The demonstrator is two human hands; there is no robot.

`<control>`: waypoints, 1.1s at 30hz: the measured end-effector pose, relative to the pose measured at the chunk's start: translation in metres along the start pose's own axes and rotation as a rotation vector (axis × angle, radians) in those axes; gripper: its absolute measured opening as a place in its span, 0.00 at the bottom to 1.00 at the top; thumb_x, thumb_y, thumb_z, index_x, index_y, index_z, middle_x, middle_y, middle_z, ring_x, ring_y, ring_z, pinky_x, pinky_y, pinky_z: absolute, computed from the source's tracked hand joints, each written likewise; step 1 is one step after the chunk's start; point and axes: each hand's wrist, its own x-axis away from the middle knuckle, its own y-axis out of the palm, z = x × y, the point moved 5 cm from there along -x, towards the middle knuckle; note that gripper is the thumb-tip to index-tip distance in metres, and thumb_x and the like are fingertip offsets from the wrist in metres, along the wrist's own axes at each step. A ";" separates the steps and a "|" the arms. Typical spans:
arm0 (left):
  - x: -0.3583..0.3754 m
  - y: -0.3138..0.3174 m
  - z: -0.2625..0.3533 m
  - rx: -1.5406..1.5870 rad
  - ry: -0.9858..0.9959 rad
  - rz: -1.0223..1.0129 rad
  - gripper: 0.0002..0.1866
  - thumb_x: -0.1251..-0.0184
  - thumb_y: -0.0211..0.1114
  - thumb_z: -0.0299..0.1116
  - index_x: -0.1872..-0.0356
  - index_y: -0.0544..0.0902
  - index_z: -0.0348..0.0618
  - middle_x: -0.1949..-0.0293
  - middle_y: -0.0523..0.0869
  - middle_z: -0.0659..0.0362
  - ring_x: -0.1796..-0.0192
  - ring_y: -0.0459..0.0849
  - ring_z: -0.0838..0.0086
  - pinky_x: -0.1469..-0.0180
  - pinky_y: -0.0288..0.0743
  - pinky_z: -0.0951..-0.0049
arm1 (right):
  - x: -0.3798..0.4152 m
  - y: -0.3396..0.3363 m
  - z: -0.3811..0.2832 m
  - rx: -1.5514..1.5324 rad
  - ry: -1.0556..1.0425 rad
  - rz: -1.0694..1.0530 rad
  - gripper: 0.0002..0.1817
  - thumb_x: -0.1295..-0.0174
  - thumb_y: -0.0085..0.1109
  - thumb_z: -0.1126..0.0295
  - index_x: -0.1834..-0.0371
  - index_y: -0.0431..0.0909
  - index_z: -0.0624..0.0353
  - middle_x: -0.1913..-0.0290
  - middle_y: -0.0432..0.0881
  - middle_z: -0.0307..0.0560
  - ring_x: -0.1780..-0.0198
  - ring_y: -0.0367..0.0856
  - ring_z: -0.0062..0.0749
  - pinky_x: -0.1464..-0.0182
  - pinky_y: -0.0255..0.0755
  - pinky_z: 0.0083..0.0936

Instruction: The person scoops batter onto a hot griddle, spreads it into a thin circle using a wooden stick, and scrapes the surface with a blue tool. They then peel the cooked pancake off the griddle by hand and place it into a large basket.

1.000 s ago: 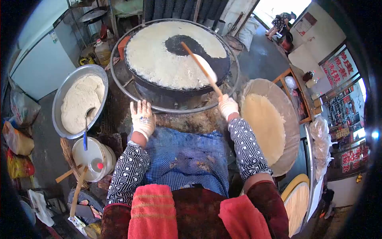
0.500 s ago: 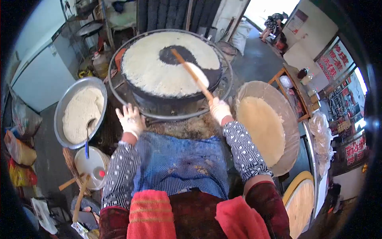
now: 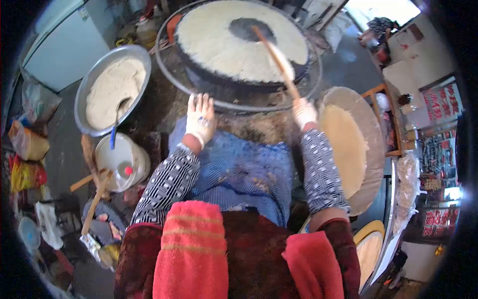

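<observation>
I see one round black griddle (image 3: 234, 30) at top, nearly covered in pale, grainy batter, with a dark bare patch near its far middle. One thin metal ring (image 3: 169, 74) circles it with a gap all round. My right hand (image 3: 303, 112), in a white glove, has its grip closed around the near end of one long wooden spreader (image 3: 276, 55); the stick slants up and left over the batter, its far end on the edge of the bare patch. My left hand (image 3: 200, 119), also gloved, is spread flat with fingers wide, holding nothing, just short of the ring's near edge.

Left of the griddle: one wide metal basin (image 3: 82, 94) of lumpy white dough with one blue-handled ladle (image 3: 114, 132) stuck in. Just below it, one white bucket (image 3: 137, 167). Right of me: one round woven tray (image 3: 371, 139) carrying thin yellowish flat pancakes (image 3: 346, 147), count unclear.

Room is tight on the left, with bags and sticks on the floor. Blue checked apron (image 3: 239, 174) fills the gap between my arms.
</observation>
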 end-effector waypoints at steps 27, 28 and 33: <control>-0.020 -0.049 0.005 0.181 -0.025 -0.168 0.33 0.38 0.55 0.48 0.36 0.70 0.37 0.35 0.71 0.48 0.30 0.65 0.56 0.26 0.40 0.46 | 0.019 0.020 -0.018 -0.152 -0.079 -0.094 0.21 0.30 0.42 0.52 0.57 0.74 0.59 0.67 0.82 0.65 0.60 0.81 0.62 0.53 0.73 0.52; -0.010 -0.033 0.015 0.144 -0.003 -0.077 0.33 0.38 0.56 0.48 0.36 0.70 0.35 0.34 0.71 0.47 0.30 0.64 0.55 0.26 0.39 0.46 | 0.015 0.018 -0.010 -0.184 0.013 -0.080 0.21 0.30 0.42 0.52 0.58 0.74 0.60 0.67 0.82 0.65 0.60 0.81 0.62 0.53 0.73 0.52; -0.005 0.001 0.002 0.076 0.020 0.043 0.33 0.39 0.56 0.45 0.36 0.69 0.32 0.33 0.69 0.44 0.27 0.61 0.53 0.25 0.36 0.45 | 0.017 -0.018 -0.025 -0.315 0.028 -0.089 0.21 0.31 0.44 0.53 0.58 0.75 0.61 0.67 0.82 0.66 0.60 0.81 0.63 0.55 0.74 0.52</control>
